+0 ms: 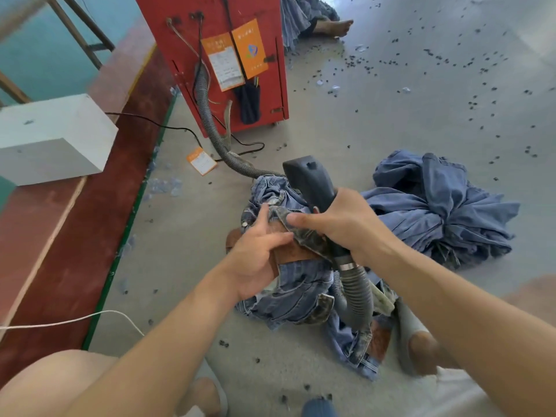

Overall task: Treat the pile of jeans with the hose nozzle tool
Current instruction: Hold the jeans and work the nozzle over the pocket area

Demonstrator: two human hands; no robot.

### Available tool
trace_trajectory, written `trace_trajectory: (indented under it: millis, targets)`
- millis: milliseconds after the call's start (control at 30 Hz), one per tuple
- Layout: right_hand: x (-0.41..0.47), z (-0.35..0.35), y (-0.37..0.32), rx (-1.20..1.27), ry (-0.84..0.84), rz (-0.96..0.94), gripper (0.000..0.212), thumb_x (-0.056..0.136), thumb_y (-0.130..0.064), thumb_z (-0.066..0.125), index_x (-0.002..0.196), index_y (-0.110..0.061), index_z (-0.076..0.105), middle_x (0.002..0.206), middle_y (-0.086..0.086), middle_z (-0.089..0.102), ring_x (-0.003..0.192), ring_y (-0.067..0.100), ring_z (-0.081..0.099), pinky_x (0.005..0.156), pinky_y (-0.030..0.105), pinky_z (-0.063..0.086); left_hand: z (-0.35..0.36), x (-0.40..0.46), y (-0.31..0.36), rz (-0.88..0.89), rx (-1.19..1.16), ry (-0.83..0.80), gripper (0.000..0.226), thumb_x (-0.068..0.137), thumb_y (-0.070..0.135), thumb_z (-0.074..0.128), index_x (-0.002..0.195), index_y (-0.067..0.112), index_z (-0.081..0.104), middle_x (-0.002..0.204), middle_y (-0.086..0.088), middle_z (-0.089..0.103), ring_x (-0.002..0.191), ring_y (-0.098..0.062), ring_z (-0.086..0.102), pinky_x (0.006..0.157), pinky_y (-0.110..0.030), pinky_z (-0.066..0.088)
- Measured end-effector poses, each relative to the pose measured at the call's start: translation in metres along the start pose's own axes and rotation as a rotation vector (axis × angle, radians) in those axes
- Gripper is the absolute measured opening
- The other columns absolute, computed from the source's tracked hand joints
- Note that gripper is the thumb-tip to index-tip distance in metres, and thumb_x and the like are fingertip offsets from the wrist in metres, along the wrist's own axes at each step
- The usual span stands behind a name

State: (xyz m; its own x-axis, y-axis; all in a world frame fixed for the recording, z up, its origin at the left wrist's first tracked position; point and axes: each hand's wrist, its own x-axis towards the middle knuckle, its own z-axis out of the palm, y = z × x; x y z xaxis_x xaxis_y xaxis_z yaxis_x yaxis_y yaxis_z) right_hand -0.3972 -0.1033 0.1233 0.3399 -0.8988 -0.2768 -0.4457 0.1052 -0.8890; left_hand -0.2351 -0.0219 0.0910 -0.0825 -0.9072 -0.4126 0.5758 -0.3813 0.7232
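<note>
— What is the right hand doing?
— Its fingers are wrapping tight around the black hose nozzle tool, which is sitting over the pile of jeans on the floor.
— And the left hand?
— It is pinching the jeans' waistband, with one finger sticking out.
— Any boxes?
— A red cabinet is standing behind, with the hose coming out of it.

Just the one view here, riding on the person's head, tipped forward and steeply down at the concrete floor. It sits close: both forearms run up from the bottom edge, the left hand and right hand land near mid-frame, bare knees crowd the lower corners. The wide lens bows the edges. Up top, the red cabinet stands farther off, facing the camera.
</note>
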Motion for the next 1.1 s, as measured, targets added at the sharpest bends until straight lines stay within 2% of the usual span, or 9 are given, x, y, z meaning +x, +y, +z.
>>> trace_trajectory:
  millis: [33,133,267,367,500,800,900,1000,1100]
  targets:
    - [0.000,0.004,-0.001,-0.051,0.008,-0.020,0.058,0.061,-0.057,0.095,0.079,-0.013,0.061,0.067,0.007,0.052,0.060,0.017,0.050,0.055,0.035,0.038,0.001,0.001,-0.002,0.001,-0.042,0.024,0.080,0.105,0.001,0.038,0.164,0.027,-0.008,0.121,-0.012,0.075,0.108,-0.034,0.072,0.083,-0.049,0.061]
    - [0.006,0.009,0.000,-0.256,0.073,-0.040,0.060,0.062,-0.055,0.094,0.084,-0.007,0.065,0.074,0.006,0.068,0.064,0.018,0.064,0.056,0.040,0.053,0.002,-0.004,0.003,-0.028,-0.110,-0.067,0.059,0.099,0.030,0.033,0.147,-0.001,0.047,0.122,-0.024,0.069,0.111,-0.038,0.065,0.097,-0.051,0.055]
    - [0.021,0.002,0.010,-0.387,0.157,-0.042,0.028,0.077,-0.026,0.081,0.081,-0.006,0.061,0.069,0.013,0.068,0.053,0.019,0.057,0.045,0.032,0.046,-0.006,-0.002,0.004,-0.053,-0.237,0.044,0.060,0.106,0.038,0.028,0.138,-0.004,0.057,0.129,-0.025,0.066,0.117,-0.038,0.065,0.102,-0.053,0.053]
    - [0.031,-0.010,0.015,-0.322,0.233,0.038,0.022,0.077,-0.021,0.076,0.080,-0.009,0.057,0.064,0.010,0.063,0.053,0.024,0.058,0.044,0.033,0.047,-0.012,0.002,0.004,-0.013,-0.292,0.210,0.042,0.109,0.030,0.035,0.122,0.004,0.064,0.100,-0.017,0.074,0.098,-0.032,0.067,0.100,-0.050,0.049]
    - [0.034,-0.023,0.013,-0.305,0.309,0.064,0.029,0.080,-0.025,0.074,0.097,-0.004,0.063,0.078,0.015,0.070,0.067,0.031,0.067,0.054,0.040,0.054,-0.013,-0.002,0.011,0.044,-0.363,0.207,0.039,0.102,0.013,0.035,0.128,0.002,0.061,0.086,-0.013,0.070,0.078,-0.024,0.068,0.076,-0.036,0.061]
    - [-0.012,0.018,-0.014,-0.384,0.133,-0.173,0.061,0.065,-0.056,0.090,0.099,-0.028,0.049,0.076,-0.015,0.058,0.067,-0.004,0.051,0.051,0.019,0.032,0.003,0.001,0.009,-0.053,-0.405,-0.334,0.058,0.100,0.041,0.024,0.145,0.004,0.031,0.103,-0.020,0.068,0.100,-0.028,0.062,0.111,-0.049,0.023]
    - [-0.004,0.015,-0.011,-0.449,0.129,-0.143,0.057,0.073,-0.051,0.087,0.102,-0.021,0.048,0.083,-0.010,0.057,0.071,0.004,0.051,0.054,0.025,0.032,0.001,0.004,0.011,-0.118,-0.393,-0.356,0.056,0.095,0.042,0.031,0.137,0.007,0.039,0.107,-0.018,0.064,0.099,-0.026,0.055,0.103,-0.054,0.039]
    - [0.005,0.007,-0.004,-0.453,0.181,-0.123,0.042,0.079,-0.035,0.078,0.102,-0.021,0.046,0.081,-0.008,0.056,0.070,0.015,0.053,0.052,0.028,0.033,-0.008,0.012,0.011,-0.069,-0.085,-0.186,0.041,0.094,0.031,0.038,0.126,0.016,0.058,0.114,-0.014,0.069,0.107,-0.031,0.065,0.098,-0.055,0.050]
    - [0.014,-0.010,-0.002,-0.319,0.236,-0.033,0.036,0.078,-0.029,0.077,0.101,-0.016,0.053,0.080,-0.001,0.060,0.070,0.019,0.058,0.054,0.032,0.040,-0.019,0.021,-0.001,-0.002,0.333,0.350,0.042,0.097,0.011,0.049,0.135,0.022,0.060,0.108,-0.003,0.079,0.098,-0.019,0.073,0.084,-0.032,0.057]
